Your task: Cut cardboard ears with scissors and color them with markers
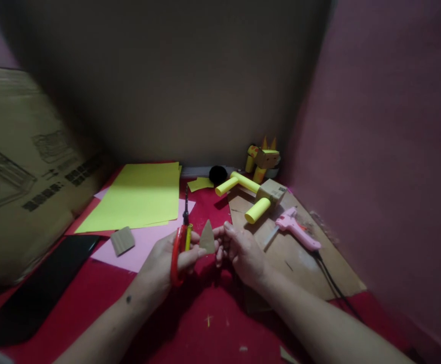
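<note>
My left hand (163,260) is closed around scissors (175,258) with red handles, their dark blades pointing away from me. The same hand pinches a small pointed cardboard piece (207,238) by its lower left edge, thumb on top. A thin yellow paper roll (188,237) stands between the scissors and the cardboard piece, against the left fingers. Just right of the piece is my right hand (241,250), its fingers curled and thumb pressed to the forefinger. Its fingertips reach the piece's right edge; whether they grip anything is hidden.
Yellow sheets (140,194) and pink paper (144,247) lie left, with a cardboard square (122,240) and black slab (42,288). Right, a cardboard board (304,268) bears a pink glue gun (298,230) and a box with yellow tubes (273,192). Behind stands a yellow paper animal (268,157).
</note>
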`<action>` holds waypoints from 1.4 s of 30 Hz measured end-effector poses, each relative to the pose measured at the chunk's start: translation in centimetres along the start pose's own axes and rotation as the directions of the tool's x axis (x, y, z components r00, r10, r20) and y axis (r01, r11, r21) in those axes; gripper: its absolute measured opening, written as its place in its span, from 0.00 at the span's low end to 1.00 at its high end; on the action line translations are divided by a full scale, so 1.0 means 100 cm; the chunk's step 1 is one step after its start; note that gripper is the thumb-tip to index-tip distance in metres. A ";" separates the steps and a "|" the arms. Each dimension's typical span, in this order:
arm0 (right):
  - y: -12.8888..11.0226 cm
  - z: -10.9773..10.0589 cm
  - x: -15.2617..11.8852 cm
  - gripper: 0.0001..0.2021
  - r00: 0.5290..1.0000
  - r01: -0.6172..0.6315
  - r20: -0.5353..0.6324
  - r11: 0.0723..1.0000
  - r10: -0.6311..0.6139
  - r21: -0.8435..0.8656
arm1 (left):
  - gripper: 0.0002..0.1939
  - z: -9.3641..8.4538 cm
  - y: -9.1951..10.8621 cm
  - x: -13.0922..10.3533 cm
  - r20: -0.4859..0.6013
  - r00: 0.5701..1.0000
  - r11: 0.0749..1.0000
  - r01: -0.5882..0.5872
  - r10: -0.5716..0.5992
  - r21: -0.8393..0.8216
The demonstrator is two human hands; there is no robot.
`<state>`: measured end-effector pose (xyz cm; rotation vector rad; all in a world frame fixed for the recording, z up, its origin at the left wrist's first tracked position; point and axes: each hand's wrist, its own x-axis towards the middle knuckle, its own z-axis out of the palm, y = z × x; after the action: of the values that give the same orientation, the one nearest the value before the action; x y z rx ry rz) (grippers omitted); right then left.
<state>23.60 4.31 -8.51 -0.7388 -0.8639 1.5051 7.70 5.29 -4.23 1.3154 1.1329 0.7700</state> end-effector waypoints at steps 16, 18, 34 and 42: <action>-0.010 0.003 -0.004 0.05 0.988 0.083 -0.115 0.984 -0.101 -0.158 | 0.13 -0.006 -0.013 0.002 0.108 0.982 0.848 -0.187 0.154 0.495; -0.013 0.000 -0.001 0.04 0.980 0.143 -0.122 0.980 -0.160 -0.138 | 0.10 -0.008 -0.014 0.000 0.120 0.968 0.720 -0.245 0.221 0.650; -0.009 -0.002 0.006 0.03 0.958 0.238 -0.148 0.969 -0.244 -0.060 | 0.06 0.001 -0.010 -0.006 0.162 0.985 0.354 -0.170 0.053 0.920; -0.007 -0.003 0.006 0.03 0.966 0.227 -0.119 0.974 -0.228 -0.025 | 0.07 0.001 -0.013 -0.006 0.182 0.982 0.343 -0.189 0.053 0.920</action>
<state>24.18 4.96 -8.08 -0.7069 -0.8356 1.2399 7.38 4.53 -5.35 2.4188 1.4493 0.0087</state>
